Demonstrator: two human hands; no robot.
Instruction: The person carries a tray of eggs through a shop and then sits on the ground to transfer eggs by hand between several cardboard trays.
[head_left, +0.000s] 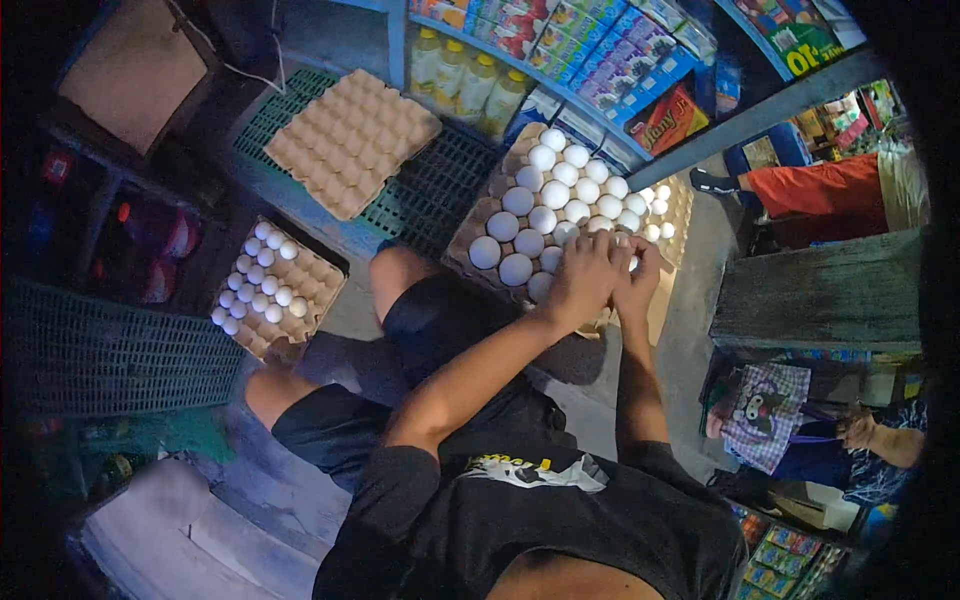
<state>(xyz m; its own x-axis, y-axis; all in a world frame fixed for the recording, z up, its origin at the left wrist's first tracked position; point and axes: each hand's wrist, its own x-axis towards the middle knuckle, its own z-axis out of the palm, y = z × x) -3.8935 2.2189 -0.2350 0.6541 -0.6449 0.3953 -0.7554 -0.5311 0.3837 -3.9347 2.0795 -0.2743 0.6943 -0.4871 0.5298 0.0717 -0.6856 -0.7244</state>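
My left hand and my right hand are together over the near right part of a pulp egg tray filled with rows of white eggs. Their fingers point down and nearly touch. A sliver of white egg shows among my right fingers; whether it is held or sits in the tray, I cannot tell. My left fingers hide the cups beneath them. Just beyond, to the right, lies another tray with smaller-looking white eggs.
An eggless pulp tray lies on a green plastic crate. Left of my knees, another tray is partly filled with eggs. Shelves hold juice cartons and yellow-capped bottles. People stand at right, one in red shorts.
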